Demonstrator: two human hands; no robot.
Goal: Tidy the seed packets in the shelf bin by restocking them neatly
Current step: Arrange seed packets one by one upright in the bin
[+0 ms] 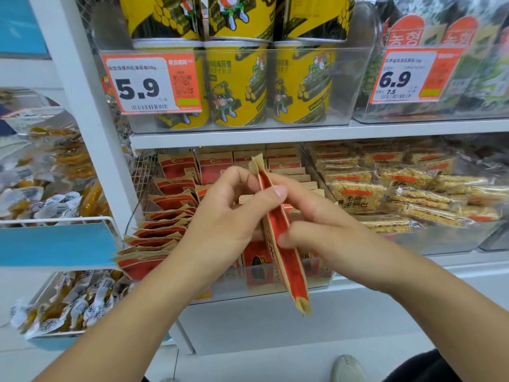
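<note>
Both hands (275,216) pinch packet (286,260) (edge-on).

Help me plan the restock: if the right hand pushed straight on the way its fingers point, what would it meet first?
Probably the left hand: the right hand points leftward across the held seed packet between them. Depth is unclear.

A red and kraft-brown seed packet (281,235) stands edge-on at the centre of the frame, tilted with its top toward the upper left, pinched between the hands. Behind it, the clear shelf bin (303,279) holds more such packets (165,224): a leaning, fanned row on the left, upright rows in the middle
</note>
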